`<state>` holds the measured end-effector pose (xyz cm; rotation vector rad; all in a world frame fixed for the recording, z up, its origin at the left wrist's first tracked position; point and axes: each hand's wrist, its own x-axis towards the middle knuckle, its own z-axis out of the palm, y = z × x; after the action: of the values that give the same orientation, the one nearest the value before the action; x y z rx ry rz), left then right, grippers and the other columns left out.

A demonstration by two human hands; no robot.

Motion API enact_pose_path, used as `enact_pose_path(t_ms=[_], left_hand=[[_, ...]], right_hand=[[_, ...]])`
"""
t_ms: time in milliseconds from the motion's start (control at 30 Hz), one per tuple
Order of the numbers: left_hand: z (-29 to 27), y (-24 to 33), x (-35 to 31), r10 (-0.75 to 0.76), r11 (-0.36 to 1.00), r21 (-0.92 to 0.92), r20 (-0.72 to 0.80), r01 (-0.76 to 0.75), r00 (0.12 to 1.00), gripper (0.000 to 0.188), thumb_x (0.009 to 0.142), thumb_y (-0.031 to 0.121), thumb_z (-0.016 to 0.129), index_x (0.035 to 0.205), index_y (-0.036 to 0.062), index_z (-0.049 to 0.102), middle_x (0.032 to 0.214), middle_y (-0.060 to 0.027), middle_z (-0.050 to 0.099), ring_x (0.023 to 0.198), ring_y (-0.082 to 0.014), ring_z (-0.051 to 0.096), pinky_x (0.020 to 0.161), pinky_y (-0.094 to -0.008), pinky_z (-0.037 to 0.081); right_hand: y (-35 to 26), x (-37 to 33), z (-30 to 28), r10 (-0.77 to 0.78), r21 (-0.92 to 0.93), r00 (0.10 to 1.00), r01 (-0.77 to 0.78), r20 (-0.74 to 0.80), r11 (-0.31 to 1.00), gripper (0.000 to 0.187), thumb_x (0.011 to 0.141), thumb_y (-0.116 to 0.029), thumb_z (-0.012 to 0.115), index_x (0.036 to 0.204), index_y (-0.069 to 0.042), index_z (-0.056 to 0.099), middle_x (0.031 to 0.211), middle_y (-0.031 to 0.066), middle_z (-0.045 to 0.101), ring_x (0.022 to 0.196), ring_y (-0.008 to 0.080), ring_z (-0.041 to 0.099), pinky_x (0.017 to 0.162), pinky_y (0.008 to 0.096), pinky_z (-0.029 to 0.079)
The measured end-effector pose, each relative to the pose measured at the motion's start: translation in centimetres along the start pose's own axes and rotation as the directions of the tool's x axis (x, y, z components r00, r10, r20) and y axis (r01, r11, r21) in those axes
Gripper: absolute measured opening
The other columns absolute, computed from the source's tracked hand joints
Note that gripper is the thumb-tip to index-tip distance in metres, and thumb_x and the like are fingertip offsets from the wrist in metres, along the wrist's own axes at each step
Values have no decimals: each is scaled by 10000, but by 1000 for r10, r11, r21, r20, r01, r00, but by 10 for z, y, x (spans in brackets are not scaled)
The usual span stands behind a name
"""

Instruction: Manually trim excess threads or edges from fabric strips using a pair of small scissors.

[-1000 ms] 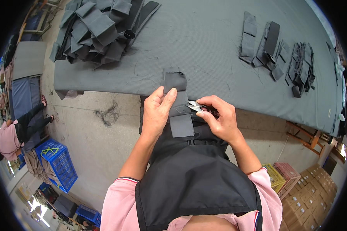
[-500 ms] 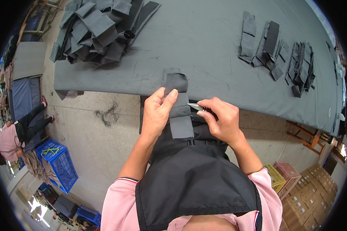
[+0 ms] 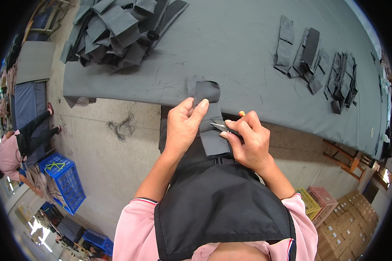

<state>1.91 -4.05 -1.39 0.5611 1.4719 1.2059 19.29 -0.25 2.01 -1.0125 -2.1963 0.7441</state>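
Observation:
Between thumb and fingers my left hand (image 3: 185, 124) pinches a dark grey fabric strip (image 3: 214, 141), which hangs over the near table edge toward my lap. The strip has folded sections, and its top end curls over on the table. My right hand (image 3: 250, 141) is closed around small thread snips (image 3: 221, 126). Their pointed blades lie against the strip, just right of my left hand, and look slightly apart. A small orange and yellow tip (image 3: 241, 113) shows above my right fingers. Whether a thread is between the blades is too small to tell.
On the grey-covered table (image 3: 231, 52) a large heap of grey fabric pieces (image 3: 117, 30) lies far left. Several strips are stacked in bundles (image 3: 307, 52) on the right. Loose threads (image 3: 123, 126) litter the floor. At left, a person (image 3: 13, 152) bends by a blue crate (image 3: 67, 182).
The snips have turned and moved down along the strip, their blades now over its fabric. The orange and yellow tip has come into sight. The view has shifted slightly.

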Motion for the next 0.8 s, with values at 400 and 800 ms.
enact_pose_path(t_ms=[400,800], left_hand=[[-1,-2,1,-21,1000,11,18,21,1000,146,917,128,616,798,53,576,769,68,541,689,4,438,611,-174,367],[4,-1,-2,4,998,63,1,-4,1000,338,908,184,636,657,100,427,643,97,385,591,2,292,487,-203,239]], right_hand=[[6,3,5,-70,35,997,71,-16,997,245,656,-106,777,839,-42,628,720,50,494,527,183,536,465,302,433],[-2,-2,3,-99,-99,995,102,30,990,209,652,-30,778,801,-8,632,640,70,499,588,199,541,726,340,536]])
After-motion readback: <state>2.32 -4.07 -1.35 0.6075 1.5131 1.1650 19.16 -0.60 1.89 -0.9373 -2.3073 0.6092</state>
